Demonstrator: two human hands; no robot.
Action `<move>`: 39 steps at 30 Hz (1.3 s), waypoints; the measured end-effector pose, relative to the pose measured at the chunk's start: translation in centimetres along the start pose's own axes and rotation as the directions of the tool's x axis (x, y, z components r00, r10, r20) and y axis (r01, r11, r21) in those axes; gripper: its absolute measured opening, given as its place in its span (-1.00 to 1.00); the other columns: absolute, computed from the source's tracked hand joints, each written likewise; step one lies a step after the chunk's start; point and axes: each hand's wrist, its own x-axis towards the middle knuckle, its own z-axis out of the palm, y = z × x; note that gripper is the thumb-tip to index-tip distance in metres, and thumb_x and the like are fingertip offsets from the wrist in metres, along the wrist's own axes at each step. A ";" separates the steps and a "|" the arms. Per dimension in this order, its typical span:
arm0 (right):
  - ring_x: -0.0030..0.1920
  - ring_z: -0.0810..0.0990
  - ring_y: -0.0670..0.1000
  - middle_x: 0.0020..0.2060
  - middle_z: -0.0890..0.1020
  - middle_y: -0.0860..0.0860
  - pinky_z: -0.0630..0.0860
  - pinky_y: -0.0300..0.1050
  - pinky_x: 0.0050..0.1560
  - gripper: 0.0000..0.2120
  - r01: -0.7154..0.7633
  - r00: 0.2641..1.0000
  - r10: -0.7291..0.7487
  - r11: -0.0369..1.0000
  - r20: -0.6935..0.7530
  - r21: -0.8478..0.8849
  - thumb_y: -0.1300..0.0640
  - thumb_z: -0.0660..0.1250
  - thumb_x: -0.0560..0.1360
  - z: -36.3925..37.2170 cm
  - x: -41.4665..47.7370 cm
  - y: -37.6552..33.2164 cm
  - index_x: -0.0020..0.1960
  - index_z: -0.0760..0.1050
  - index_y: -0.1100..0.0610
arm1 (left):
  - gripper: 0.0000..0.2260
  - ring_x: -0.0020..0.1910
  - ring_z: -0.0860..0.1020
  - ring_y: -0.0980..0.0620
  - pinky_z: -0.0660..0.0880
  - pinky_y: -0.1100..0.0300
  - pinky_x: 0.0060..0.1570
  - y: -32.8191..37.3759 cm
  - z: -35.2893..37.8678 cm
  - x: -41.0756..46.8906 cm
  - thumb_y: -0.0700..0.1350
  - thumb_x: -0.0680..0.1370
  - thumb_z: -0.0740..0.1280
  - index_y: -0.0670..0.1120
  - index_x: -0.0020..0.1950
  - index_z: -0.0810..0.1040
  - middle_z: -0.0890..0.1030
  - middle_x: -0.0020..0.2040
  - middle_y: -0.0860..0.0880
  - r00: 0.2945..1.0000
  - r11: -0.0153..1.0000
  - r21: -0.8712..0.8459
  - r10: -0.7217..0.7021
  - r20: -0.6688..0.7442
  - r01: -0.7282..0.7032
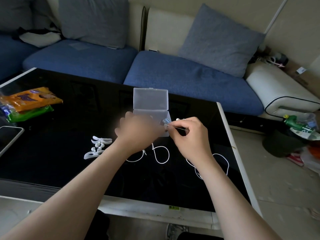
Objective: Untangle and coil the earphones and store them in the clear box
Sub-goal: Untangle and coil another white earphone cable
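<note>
The clear box stands open on the black table, its lid tilted up behind the tray. White earphones trail in loops across the table below my hands, and another loop of the cord shows by my right wrist. My right hand pinches a taut stretch of the cord beside the box's right edge. My left hand is motion-blurred in front of the box tray and covers most of it; its grip cannot be made out. The earbuds are mostly hidden behind my hands.
A white decorative cutout lies left of my left arm. Snack packets and a phone sit at the table's left side. A blue sofa runs behind the table; clutter lies on the floor at right.
</note>
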 end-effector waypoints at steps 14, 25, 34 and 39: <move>-0.17 0.70 -0.21 -0.23 0.75 -0.17 0.56 -0.35 -0.17 -0.92 -0.065 0.993 0.061 0.997 -0.098 -0.032 0.15 0.51 0.58 -0.8 0.0 0.5 -0.06 0.79 0.05 | -0.85 0.20 0.42 -0.06 0.24 -0.02 0.08 -1.3 1.2 0.3 0.17 0.55 0.39 0.14 -0.10 0.67 0.51 0.08 0.13 0.977 0.951 0.230 0.188 0.099 -0.206; -0.14 0.73 -0.09 -0.19 0.76 -0.12 0.65 -0.19 -0.05 -0.70 -0.112 0.968 0.092 0.991 0.235 0.073 0.34 0.35 0.52 -0.9 -0.3 -0.2 0.05 0.73 0.01 | -0.42 0.36 0.49 0.09 0.39 0.16 0.29 -1.5 1.2 0.3 0.03 0.55 0.49 0.10 0.54 0.38 0.53 0.39 0.12 0.878 0.918 -0.036 0.389 0.278 -0.395; -0.33 0.66 -0.06 -0.34 0.71 -0.06 0.61 -0.12 -0.21 -0.76 -0.099 0.968 0.085 0.994 0.237 0.045 0.33 0.38 0.43 -1.3 -0.4 -0.4 -0.05 0.63 0.00 | -0.88 -0.30 0.51 0.07 0.47 0.10 -0.21 -1.1 1.3 0.6 -0.07 0.67 0.37 -0.04 -0.01 0.68 0.74 -0.14 -0.01 0.823 0.921 -0.207 0.387 0.416 -0.328; -0.31 0.67 -0.13 -0.38 0.66 -0.11 0.57 -0.28 -0.24 -0.89 -0.087 0.984 0.093 0.995 0.153 -0.045 0.03 0.60 0.48 -1.5 -0.2 1.1 -0.08 0.70 0.00 | -0.80 -0.20 0.53 0.00 0.45 0.09 -0.10 -1.3 1.0 0.7 -0.14 0.70 0.31 -0.07 -0.04 0.70 0.74 -0.16 -0.05 0.841 0.963 -0.225 0.241 0.484 -0.147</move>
